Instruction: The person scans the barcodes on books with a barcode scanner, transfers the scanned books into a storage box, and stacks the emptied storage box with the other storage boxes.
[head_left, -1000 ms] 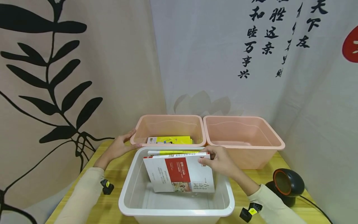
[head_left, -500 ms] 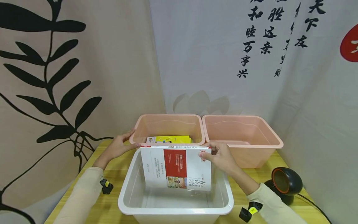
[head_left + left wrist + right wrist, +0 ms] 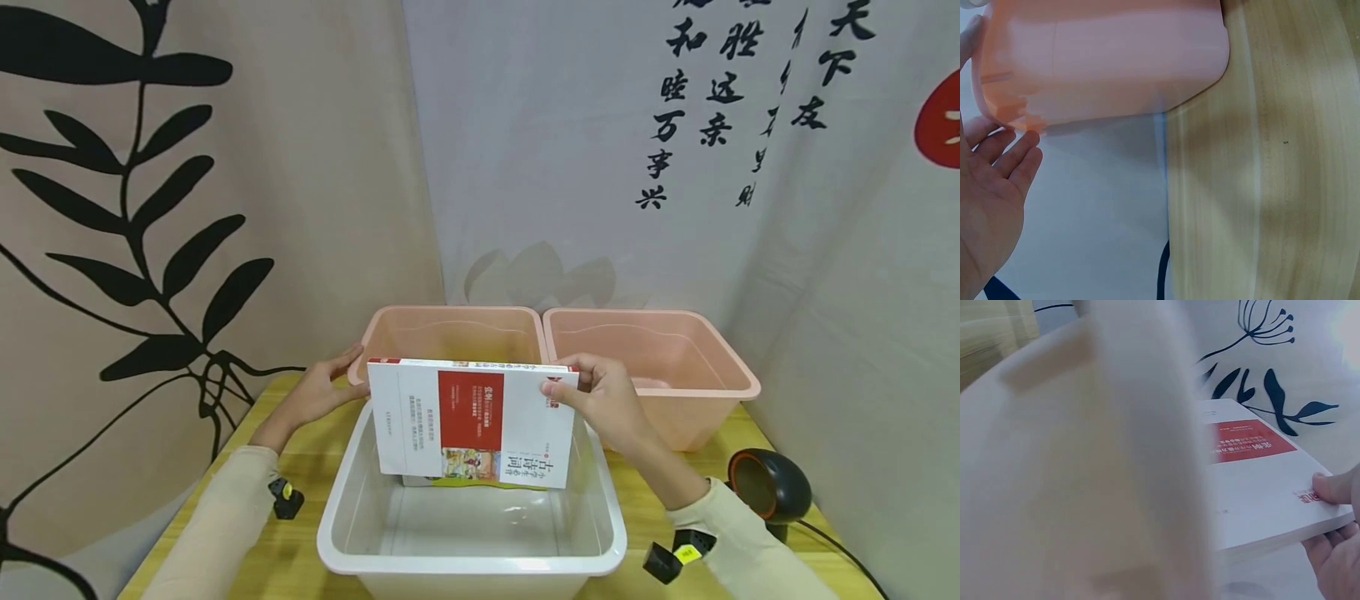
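My right hand (image 3: 603,400) pinches a white book (image 3: 405,417) by its top right corner, thumb on the cover and fingers behind. The book, with a red panel and a small picture on its cover, is held upright over the back of the white bin (image 3: 472,567). Below its lower edge shows a strip of another, yellow-green book (image 3: 487,482); I cannot tell whether that one is held too. My left hand (image 3: 322,392) spreads its fingers and thumb against the front left corner of the left pink bin (image 3: 457,315), also seen in the left wrist view (image 3: 1104,56).
A second pink bin (image 3: 652,392) stands to the right of the first one. On the wooden table (image 3: 292,542), a black round device (image 3: 768,483) with a cable sits at the right. Printed cloth hangs behind and on both sides.
My right hand has raised the white book up and back, towards the left pink bin. It now hides the yellow book seen earlier inside that bin. The left hand has stayed in place.
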Available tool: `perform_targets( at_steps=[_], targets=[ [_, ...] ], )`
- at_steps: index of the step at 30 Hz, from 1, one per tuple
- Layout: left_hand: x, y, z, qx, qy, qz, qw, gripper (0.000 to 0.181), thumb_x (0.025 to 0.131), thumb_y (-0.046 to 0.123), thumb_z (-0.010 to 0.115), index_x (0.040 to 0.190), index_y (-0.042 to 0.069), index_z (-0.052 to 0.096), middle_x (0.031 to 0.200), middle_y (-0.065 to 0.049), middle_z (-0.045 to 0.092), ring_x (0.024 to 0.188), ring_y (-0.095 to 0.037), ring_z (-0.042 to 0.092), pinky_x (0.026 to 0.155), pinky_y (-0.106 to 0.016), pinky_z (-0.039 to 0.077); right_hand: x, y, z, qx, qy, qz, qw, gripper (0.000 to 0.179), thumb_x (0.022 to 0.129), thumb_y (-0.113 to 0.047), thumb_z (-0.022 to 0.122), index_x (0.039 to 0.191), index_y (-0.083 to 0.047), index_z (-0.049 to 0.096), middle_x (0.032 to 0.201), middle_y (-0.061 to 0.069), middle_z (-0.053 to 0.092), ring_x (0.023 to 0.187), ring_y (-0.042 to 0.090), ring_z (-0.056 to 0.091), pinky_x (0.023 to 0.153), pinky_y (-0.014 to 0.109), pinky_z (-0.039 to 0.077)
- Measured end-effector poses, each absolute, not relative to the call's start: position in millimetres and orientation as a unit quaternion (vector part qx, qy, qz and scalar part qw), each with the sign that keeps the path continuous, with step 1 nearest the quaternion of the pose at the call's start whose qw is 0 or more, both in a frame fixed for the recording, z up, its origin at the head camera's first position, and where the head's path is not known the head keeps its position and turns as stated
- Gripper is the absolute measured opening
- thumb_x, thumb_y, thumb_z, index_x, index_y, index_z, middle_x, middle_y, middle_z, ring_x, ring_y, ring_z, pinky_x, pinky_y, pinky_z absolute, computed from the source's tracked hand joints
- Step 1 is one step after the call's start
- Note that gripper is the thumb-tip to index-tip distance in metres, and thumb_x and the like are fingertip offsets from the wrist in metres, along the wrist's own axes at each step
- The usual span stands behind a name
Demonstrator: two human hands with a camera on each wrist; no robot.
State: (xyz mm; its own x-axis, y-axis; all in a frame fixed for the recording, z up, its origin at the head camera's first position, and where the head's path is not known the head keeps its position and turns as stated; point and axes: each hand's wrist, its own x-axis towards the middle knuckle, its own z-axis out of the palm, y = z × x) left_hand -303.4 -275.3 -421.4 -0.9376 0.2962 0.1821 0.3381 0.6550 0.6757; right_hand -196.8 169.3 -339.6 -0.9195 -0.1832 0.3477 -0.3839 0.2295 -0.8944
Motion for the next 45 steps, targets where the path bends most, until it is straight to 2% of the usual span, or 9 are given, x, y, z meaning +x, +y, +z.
perform_targets(
  at_steps=[9, 16, 23, 27, 33, 38, 43, 45],
  targets=[
    [-304.1, -275.8, -422.7, -0.176, -0.912, -0.369, 0.033, 0.099, 0.089, 0.055, 0.075, 0.161, 0.005, 0.028, 0.168, -0.013, 0.023, 0.148, -0.048, 0.033, 0.113, -0.067, 0.034, -190.5, 179.1, -312.2, 0.189, -0.780, 0.585, 0.118, 0.021, 0.089, -0.006, 0.079, 0.106, 0.003, 0.071, 0.090, 0.009, 0.077, 0.071, 0.021, 0.072, 0.063, 0.027, 0.061],
    [-304.9, -275.5, -422.9, -0.169, -0.916, -0.362, 0.036, 0.099, 0.089, 0.057, 0.074, 0.161, 0.007, 0.028, 0.168, -0.013, 0.023, 0.147, -0.047, 0.034, 0.112, -0.067, 0.035, -183.8, 194.4, -296.4, 0.180, -0.791, 0.561, 0.165, 0.019, 0.089, -0.006, 0.078, 0.102, 0.005, 0.070, 0.080, -0.002, 0.075, 0.067, 0.014, 0.070, 0.059, 0.025, 0.059],
    [-306.4, -275.1, -422.6, -0.175, -0.910, -0.374, 0.036, 0.097, 0.090, 0.054, 0.074, 0.161, 0.007, 0.029, 0.168, -0.013, 0.024, 0.147, -0.046, 0.034, 0.114, -0.066, 0.034, -176.3, 216.6, -283.3, 0.194, -0.793, 0.537, 0.213, 0.019, 0.089, -0.003, 0.078, 0.103, 0.008, 0.072, 0.088, 0.003, 0.077, 0.070, 0.014, 0.074, 0.059, 0.023, 0.060],
    [-307.3, -275.5, -422.9, -0.179, -0.910, -0.374, 0.036, 0.097, 0.090, 0.054, 0.074, 0.161, 0.005, 0.028, 0.168, -0.015, 0.023, 0.148, -0.046, 0.033, 0.115, -0.065, 0.033, -172.5, 227.9, -278.2, 0.174, -0.793, 0.539, 0.224, 0.023, 0.088, -0.003, 0.079, 0.106, 0.009, 0.071, 0.089, -0.003, 0.077, 0.071, 0.012, 0.074, 0.062, 0.023, 0.061],
    [-305.8, -274.7, -421.8, -0.175, -0.914, -0.365, 0.032, 0.098, 0.091, 0.055, 0.073, 0.161, 0.005, 0.026, 0.168, -0.014, 0.023, 0.148, -0.047, 0.033, 0.114, -0.065, 0.034, -165.6, 244.8, -273.6, 0.152, -0.795, 0.538, 0.237, 0.024, 0.090, -0.007, 0.079, 0.109, 0.004, 0.073, 0.088, -0.004, 0.078, 0.070, 0.012, 0.074, 0.062, 0.022, 0.060],
    [-304.3, -273.9, -421.8, -0.171, -0.915, -0.364, 0.030, 0.098, 0.091, 0.056, 0.072, 0.161, 0.006, 0.026, 0.168, -0.014, 0.022, 0.149, -0.047, 0.031, 0.115, -0.066, 0.033, -161.0, 261.5, -269.5, 0.153, -0.758, 0.585, 0.244, 0.015, 0.088, 0.002, 0.078, 0.103, 0.000, 0.076, 0.083, -0.004, 0.078, 0.067, 0.010, 0.074, 0.062, 0.019, 0.060],
    [-305.0, -273.8, -421.5, -0.176, -0.914, -0.363, 0.036, 0.095, 0.092, 0.054, 0.072, 0.161, 0.006, 0.028, 0.168, -0.013, 0.023, 0.148, -0.047, 0.033, 0.114, -0.066, 0.033, -153.3, 280.7, -265.3, 0.133, -0.752, 0.592, 0.257, 0.014, 0.088, 0.003, 0.078, 0.101, -0.003, 0.076, 0.082, -0.003, 0.078, 0.067, 0.008, 0.072, 0.059, 0.016, 0.058],
    [-305.5, -274.3, -421.3, -0.177, -0.915, -0.362, 0.037, 0.094, 0.092, 0.054, 0.071, 0.161, 0.007, 0.028, 0.168, -0.012, 0.024, 0.148, -0.047, 0.032, 0.115, -0.067, 0.033, -150.9, 288.0, -264.1, 0.125, -0.753, 0.590, 0.264, 0.015, 0.087, 0.003, 0.078, 0.101, -0.005, 0.077, 0.081, -0.003, 0.077, 0.066, 0.007, 0.072, 0.054, 0.014, 0.054]
  ],
)
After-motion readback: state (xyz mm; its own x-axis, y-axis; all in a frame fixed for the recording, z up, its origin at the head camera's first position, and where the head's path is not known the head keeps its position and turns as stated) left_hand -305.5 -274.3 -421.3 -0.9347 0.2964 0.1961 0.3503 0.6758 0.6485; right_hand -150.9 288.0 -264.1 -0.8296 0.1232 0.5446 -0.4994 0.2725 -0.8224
